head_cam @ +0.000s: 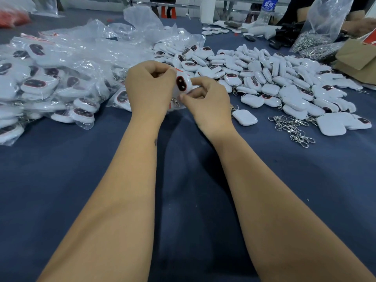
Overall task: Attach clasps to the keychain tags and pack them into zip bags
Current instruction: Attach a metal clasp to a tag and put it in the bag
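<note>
Between my hands is a white keychain tag (182,84) with a dark oval face, inside a clear zip bag with a red strip at its top. My left hand (149,86) pinches the bag's top edge. My right hand (205,98) pinches the bag lower down at its right side. A metal clasp (174,102) hangs below the tag. A large heap of loose white tags (264,78) lies to the right on the blue cloth. Loose silver clasps (291,127) lie near the front right.
A pile of packed zip bags (50,82) fills the left side. Empty clear bags (130,37) lie behind it. A bag of metal clasps (317,41), a cardboard box (358,58) and a water bottle (266,11) stand at the far right.
</note>
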The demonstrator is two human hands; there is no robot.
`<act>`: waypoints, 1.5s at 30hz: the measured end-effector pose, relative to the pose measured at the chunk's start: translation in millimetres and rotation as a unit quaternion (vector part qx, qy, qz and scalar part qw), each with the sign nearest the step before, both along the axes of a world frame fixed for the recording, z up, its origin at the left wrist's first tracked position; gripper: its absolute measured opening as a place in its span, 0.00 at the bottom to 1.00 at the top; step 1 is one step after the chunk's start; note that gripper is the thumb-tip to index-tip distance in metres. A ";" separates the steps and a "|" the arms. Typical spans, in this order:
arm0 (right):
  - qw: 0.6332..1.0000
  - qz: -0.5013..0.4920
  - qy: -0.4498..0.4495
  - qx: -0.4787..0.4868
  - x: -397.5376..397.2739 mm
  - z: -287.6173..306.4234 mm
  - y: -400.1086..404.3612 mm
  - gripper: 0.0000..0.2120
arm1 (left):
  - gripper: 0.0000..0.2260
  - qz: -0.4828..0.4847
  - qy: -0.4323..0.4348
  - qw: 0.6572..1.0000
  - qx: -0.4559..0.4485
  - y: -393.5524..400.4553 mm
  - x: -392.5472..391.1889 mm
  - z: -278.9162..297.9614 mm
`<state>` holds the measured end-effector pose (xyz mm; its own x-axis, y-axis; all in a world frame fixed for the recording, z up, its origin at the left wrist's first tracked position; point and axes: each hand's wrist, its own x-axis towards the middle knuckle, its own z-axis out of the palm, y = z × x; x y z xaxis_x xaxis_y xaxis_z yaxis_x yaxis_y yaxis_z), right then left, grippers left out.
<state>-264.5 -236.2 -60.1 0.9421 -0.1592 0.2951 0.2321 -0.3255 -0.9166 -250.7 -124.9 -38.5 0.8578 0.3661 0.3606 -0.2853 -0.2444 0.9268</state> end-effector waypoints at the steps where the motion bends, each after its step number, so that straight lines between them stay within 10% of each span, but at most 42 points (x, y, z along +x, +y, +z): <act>1: 1.000 0.017 0.005 0.012 -0.8 0.6 1.0 0.10 | 0.08 0.001 -0.003 1.000 0.004 -0.3 -0.5 -0.2; 10: 0.911 0.078 -0.023 -0.405 7.0 -10.1 8.3 0.14 | 0.09 0.008 -0.028 0.997 0.068 1.4 -1.4 -1.6; 23: 0.983 -0.080 -0.010 -0.165 -0.5 3.4 -7.9 0.14 | 0.06 -0.012 0.063 0.951 0.302 0.7 1.9 -12.0; 34: 0.880 -0.126 0.088 -0.449 11.3 -15.8 -17.7 0.18 | 0.14 0.069 0.088 0.915 0.387 3.8 2.4 -17.4; 40: 0.913 -0.167 0.031 -0.370 7.5 -10.1 -21.2 0.11 | 0.10 -0.052 -0.094 0.963 0.249 -24.2 -8.6 -7.1; 45: 0.940 -0.178 -0.007 -0.290 5.5 -6.0 -21.6 0.13 | 0.23 -0.181 -0.002 0.968 0.171 -30.5 -6.6 -21.0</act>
